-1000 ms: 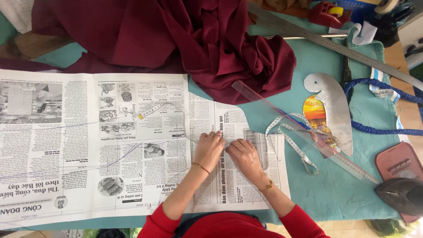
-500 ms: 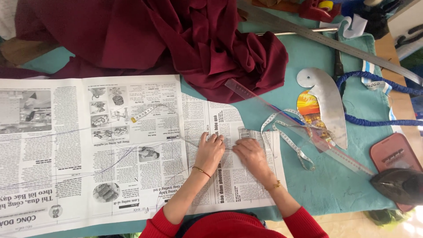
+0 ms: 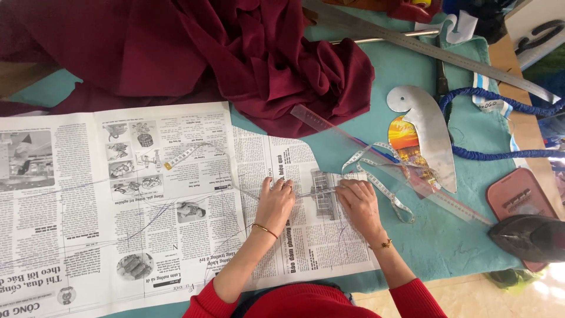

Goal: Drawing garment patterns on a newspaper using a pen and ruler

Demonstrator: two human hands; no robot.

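A white measuring tape with dark markings point(image 3: 376, 176) lies stretched flat across a large sheet of printed newspaper marked with drawn pen lines point(image 3: 176, 200), and both hands press it down near the sheet's right edge. The left hand point(image 3: 275, 203) rests palm-down on the paper with its fingers point(image 3: 281, 186) laid flat and close together, the tips holding the tape against the sheet. The right hand point(image 3: 359, 203) sits just beside it, its fingers point(image 3: 347, 187) curled and pinching the tape at the paper's surface (whether thumb and forefinger fully meet cannot be told). From the right hand the tape loops loosely off the newspaper onto the teal cloth covering the table point(image 3: 447, 235); another length runs leftward over the paper towards a yellow end point(image 3: 179, 158).

A clear plastic straight ruler point(image 3: 329, 126) lies diagonally just right of the hands, crossing over the tape's loops. Beside it rests a curved metal pattern template with an orange picture on it point(image 3: 426, 141). Above the newspaper is a heap of dark red fabric point(image 3: 206, 53), its edge touching the sheet. A long metal ruler point(image 3: 471, 59) lies along the far right, near a blue cord point(image 3: 500, 100). At the right edge sits a dark iron point(image 3: 529, 235) on a reddish pad point(image 3: 518, 194).
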